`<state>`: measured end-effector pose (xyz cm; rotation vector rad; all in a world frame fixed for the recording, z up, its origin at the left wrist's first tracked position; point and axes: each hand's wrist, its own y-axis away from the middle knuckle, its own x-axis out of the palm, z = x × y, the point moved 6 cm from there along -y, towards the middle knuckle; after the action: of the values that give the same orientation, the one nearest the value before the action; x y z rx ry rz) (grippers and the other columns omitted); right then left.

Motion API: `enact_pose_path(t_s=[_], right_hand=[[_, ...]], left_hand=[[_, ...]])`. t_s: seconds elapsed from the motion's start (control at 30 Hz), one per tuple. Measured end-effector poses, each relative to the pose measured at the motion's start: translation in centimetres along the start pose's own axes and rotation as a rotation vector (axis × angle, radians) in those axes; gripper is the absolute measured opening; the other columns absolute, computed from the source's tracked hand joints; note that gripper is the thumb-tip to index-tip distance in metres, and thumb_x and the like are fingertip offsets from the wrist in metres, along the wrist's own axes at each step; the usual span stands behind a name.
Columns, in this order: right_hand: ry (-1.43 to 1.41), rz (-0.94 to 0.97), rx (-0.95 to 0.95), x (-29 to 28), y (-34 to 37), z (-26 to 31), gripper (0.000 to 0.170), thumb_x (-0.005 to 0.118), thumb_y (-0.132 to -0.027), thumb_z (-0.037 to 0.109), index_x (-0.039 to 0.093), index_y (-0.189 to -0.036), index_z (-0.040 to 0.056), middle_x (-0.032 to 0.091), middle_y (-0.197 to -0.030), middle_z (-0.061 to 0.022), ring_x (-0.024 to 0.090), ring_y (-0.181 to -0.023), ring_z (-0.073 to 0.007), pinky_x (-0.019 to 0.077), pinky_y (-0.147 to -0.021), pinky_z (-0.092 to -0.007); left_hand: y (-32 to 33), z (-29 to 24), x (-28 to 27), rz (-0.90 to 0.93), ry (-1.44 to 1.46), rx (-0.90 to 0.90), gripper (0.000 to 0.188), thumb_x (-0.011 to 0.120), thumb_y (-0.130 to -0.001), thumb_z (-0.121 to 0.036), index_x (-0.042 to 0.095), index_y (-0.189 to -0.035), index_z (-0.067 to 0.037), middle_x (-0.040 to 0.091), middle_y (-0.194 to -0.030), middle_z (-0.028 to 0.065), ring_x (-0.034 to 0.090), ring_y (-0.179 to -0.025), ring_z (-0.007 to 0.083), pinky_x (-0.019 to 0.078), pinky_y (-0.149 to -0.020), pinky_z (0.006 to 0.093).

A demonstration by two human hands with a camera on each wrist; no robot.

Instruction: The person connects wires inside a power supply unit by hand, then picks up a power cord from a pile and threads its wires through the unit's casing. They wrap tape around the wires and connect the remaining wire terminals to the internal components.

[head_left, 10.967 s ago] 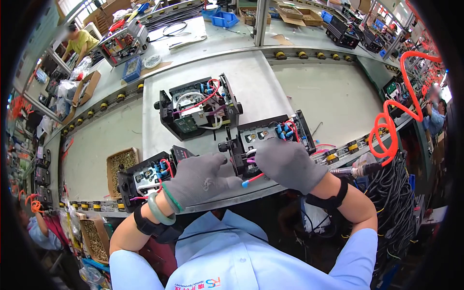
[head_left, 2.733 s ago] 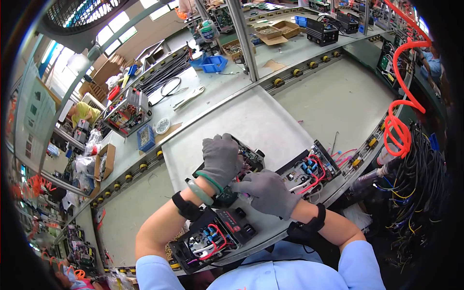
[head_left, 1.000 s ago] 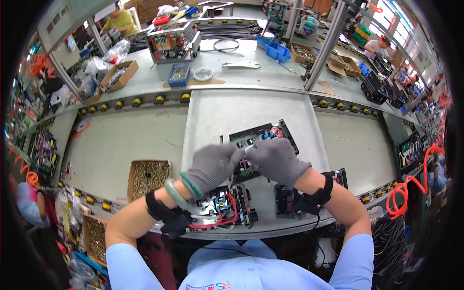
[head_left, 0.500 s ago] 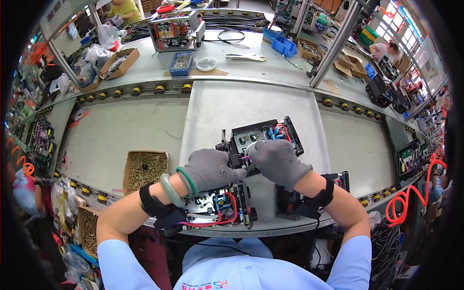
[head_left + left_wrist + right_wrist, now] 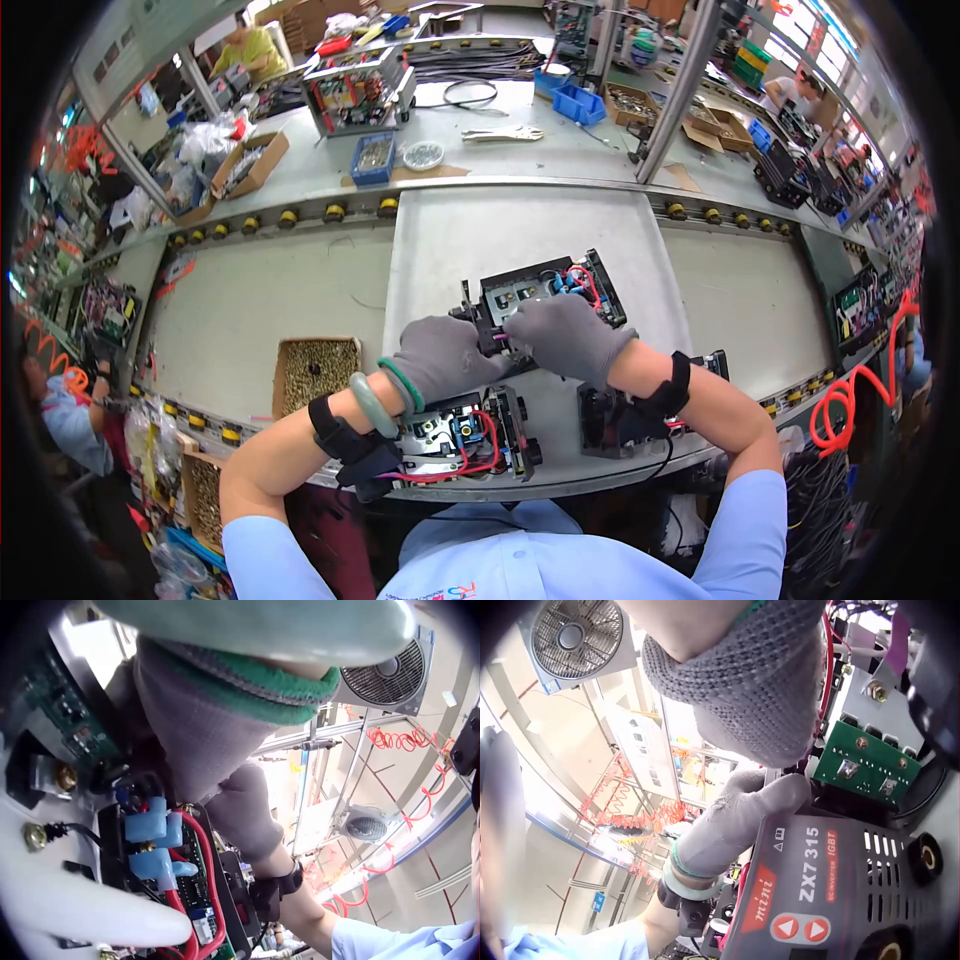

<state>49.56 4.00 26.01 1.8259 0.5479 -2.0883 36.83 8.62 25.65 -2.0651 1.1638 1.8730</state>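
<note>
An opened black machine with blue and red wires lies at the middle of the table in the head view. My gloved left hand grips the front end of that machine, fingers bent, thumb toward the right hand. Beside it, my gloved right hand reaches over the machine's near side, fingertips together around a purple wire; the tips are partly covered. Blue sleeved connectors show below the left hand in the left wrist view. In the right wrist view, a front panel marked ZX7 315 stands below the hands.
Another open machine sits by my left forearm, and one more beneath my right forearm. At the left is a box of brass parts. Rollers line the rail behind; a blue bin and pliers lie beyond.
Since half a second ago, my left fingers have bent more at the machine's front end, and the head view has shifted slightly. Compared with earlier frames, the machines around my hands are arranged differently.
</note>
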Motion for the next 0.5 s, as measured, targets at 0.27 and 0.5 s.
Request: enact_pose_path(t_s=[0.27, 0.5], right_hand=[[-0.456, -0.573, 0.474, -8.9, 12.5, -6.2, 0.023, 0.067, -0.09, 0.012, 0.071, -0.111, 0.0038, 0.072, -0.101, -0.0171, 0.071, -0.088, -0.0308, 0.0566, -0.079, -0.037], [-0.263, -0.644, 0.567, -2.8, 18.1, -2.2, 0.026, 0.071, -0.085, 0.01, 0.07, -0.111, 0.0061, 0.07, -0.09, -0.013, 0.069, -0.079, -0.03, 0.0556, -0.069, -0.0383]], left_hand=[[-0.6, 1.7, -3.4, -0.029, -0.169, 0.097, 0.049, 0.069, -0.084, -0.053, 0.072, -0.113, -0.014, 0.073, -0.09, 0.0115, 0.07, -0.086, 0.0314, 0.0543, -0.079, 0.0419], [-4.4, -7.4, -4.1, -0.451, -0.234, 0.952, 0.053, 0.08, -0.076, -0.035, 0.067, -0.123, -0.017, 0.057, -0.133, 0.0125, 0.054, -0.122, 0.0339, 0.0458, -0.1, 0.0433]])
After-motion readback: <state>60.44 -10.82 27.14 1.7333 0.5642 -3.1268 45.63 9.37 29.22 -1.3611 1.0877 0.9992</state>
